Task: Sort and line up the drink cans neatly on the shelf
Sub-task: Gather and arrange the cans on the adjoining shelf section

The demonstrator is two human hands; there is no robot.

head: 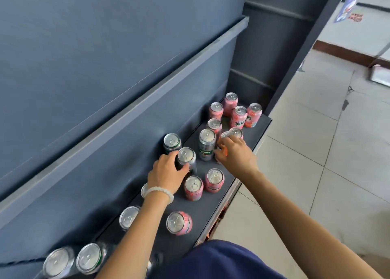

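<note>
While our left hand (166, 173) is gripping an upright dark can (186, 159) mid-shelf (260, 123), our right hand (234, 152) is curling round a pink can (226, 135) (mostly hidden), pink group lying beyond.

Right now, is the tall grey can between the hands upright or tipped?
Upright: the grey can stands on the shelf, lid facing up, label vertical.

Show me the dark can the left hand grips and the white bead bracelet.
dark green can (186, 155), head view, silver lid.
white bead bracelet (159, 191), head view, beads across the left wrist.
</note>
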